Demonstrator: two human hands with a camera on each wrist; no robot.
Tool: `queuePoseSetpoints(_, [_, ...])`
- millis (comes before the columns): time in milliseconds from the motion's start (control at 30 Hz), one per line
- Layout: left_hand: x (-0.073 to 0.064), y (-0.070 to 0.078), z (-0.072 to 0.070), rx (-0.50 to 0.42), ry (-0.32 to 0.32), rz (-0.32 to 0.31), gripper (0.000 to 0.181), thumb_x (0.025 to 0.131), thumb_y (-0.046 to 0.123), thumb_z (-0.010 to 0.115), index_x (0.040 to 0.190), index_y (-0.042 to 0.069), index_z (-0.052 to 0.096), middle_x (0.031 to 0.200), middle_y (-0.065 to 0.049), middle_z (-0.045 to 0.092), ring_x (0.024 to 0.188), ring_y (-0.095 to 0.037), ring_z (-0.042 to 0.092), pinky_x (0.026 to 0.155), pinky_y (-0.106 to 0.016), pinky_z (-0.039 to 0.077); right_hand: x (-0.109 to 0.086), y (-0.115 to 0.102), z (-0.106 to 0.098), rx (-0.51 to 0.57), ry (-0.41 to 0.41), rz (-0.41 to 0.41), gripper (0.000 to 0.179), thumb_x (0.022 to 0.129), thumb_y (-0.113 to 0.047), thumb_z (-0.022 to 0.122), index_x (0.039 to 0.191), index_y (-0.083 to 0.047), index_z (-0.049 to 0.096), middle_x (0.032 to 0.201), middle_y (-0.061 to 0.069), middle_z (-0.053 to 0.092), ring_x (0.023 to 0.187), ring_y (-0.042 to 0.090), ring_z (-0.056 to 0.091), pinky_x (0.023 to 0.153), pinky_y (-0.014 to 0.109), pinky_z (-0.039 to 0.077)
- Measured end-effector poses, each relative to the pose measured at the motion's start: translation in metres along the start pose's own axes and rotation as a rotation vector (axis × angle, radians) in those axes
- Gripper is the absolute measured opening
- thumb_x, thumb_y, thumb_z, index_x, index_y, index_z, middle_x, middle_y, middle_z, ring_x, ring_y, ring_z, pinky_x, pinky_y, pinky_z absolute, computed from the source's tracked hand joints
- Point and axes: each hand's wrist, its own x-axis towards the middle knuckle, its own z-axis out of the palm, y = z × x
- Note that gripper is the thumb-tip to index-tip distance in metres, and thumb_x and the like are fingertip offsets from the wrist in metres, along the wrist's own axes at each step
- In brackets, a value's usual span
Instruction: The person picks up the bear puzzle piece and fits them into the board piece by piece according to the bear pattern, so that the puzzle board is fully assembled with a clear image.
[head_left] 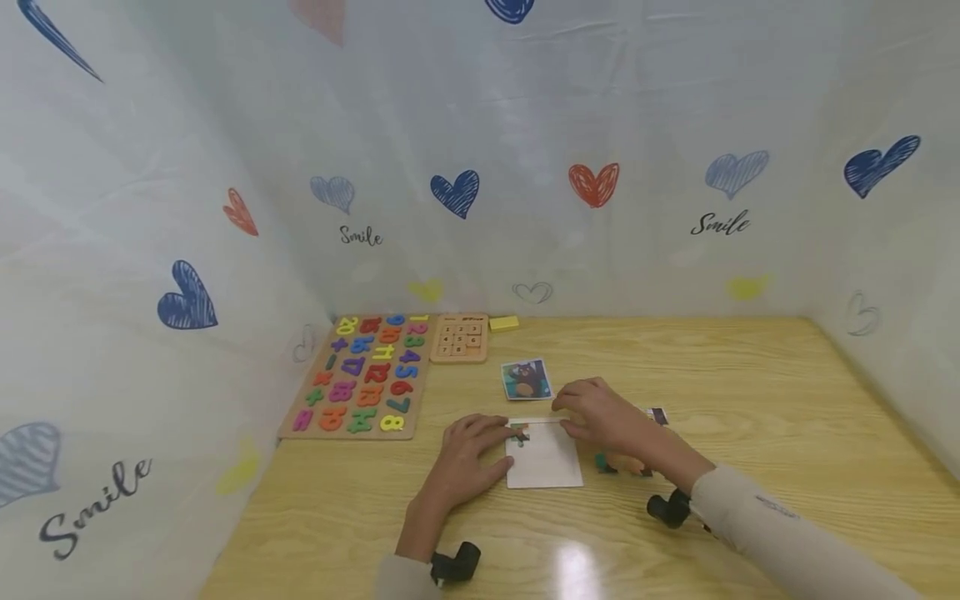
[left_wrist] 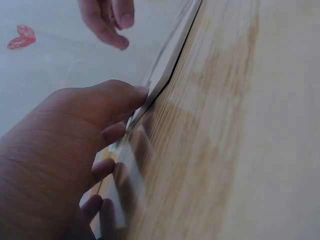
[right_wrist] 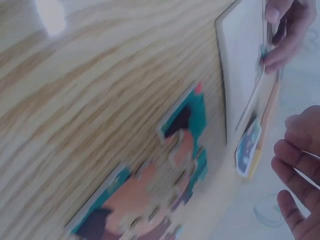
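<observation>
A white puzzle board (head_left: 547, 465) lies flat on the table. My left hand (head_left: 467, 457) rests at its left side, thumb by the board's edge (left_wrist: 172, 60) and index fingertip on a small colourful jigsaw piece (head_left: 524, 427) in the far left corner. Over the board's far right corner hovers my right hand (head_left: 603, 417), its fingers loosely bent. Nothing shows between those fingers in the right wrist view. Loose jigsaw pieces (right_wrist: 185, 117), teal, orange and dark, lie right of the board, partly hidden under my right forearm in the head view.
Behind the board lies a bear picture card (head_left: 527, 380). Farther left are a board of coloured numbers (head_left: 360, 375), a wooden number slide puzzle (head_left: 459, 339) and a yellow block (head_left: 504, 323). A curtain printed with hearts (head_left: 525, 242) surrounds the wooden table (head_left: 750, 400).
</observation>
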Motion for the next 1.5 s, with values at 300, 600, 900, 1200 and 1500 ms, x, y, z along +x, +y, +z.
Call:
queuePoseSetpoints(300, [-0.004,-0.003,-0.003,-0.006,0.003,-0.008,0.040,0.094,0.036,0.066,0.134,0.030,0.065,0.144,0.002,0.054,0.136,-0.028,0.041,0.111,-0.059,0.025,-0.022,0.019,-0.009,-0.040,0.022,0.043,0.027,0.084,-0.012,0.081,0.108,-0.007,0.073,0.111,0.007,0.067,0.105,0.028,0.062,0.089,0.053,0.047])
queuePoseSetpoints(600, [-0.005,-0.007,-0.001,0.004,0.007,-0.010,0.041,0.094,0.036,0.065,0.136,0.032,0.064,0.144,0.004,0.054,0.136,-0.027,0.041,0.110,-0.059,0.025,-0.037,0.034,-0.013,-0.045,0.066,0.039,0.023,0.084,-0.008,0.079,0.106,-0.006,0.073,0.106,0.006,0.068,0.095,0.025,0.062,0.088,0.056,0.045])
queuePoseSetpoints(900, [-0.005,-0.006,-0.001,-0.020,0.018,-0.011,0.041,0.094,0.037,0.067,0.135,0.031,0.065,0.143,0.005,0.054,0.135,-0.027,0.041,0.110,-0.058,0.025,-0.052,0.045,-0.017,-0.065,0.059,0.090,0.022,0.083,-0.008,0.080,0.104,-0.007,0.074,0.103,0.005,0.068,0.094,0.025,0.062,0.086,0.059,0.044])
queuePoseSetpoints(1200, [-0.003,-0.003,-0.001,-0.033,0.023,-0.007,0.041,0.093,0.036,0.067,0.134,0.031,0.066,0.142,0.004,0.056,0.135,-0.027,0.041,0.111,-0.058,0.024,-0.065,0.061,-0.017,-0.103,0.050,0.107,0.023,0.081,-0.010,0.083,0.102,-0.010,0.075,0.100,0.002,0.068,0.092,0.023,0.062,0.081,0.058,0.043])
queuePoseSetpoints(1500, [-0.002,0.000,0.000,-0.041,0.015,-0.001,0.041,0.093,0.036,0.067,0.134,0.030,0.066,0.142,0.003,0.055,0.135,-0.028,0.041,0.111,-0.059,0.024,-0.077,0.070,-0.018,-0.069,0.016,0.160,0.020,0.085,-0.009,0.077,0.104,-0.010,0.074,0.102,0.003,0.068,0.092,0.024,0.062,0.083,0.058,0.041])
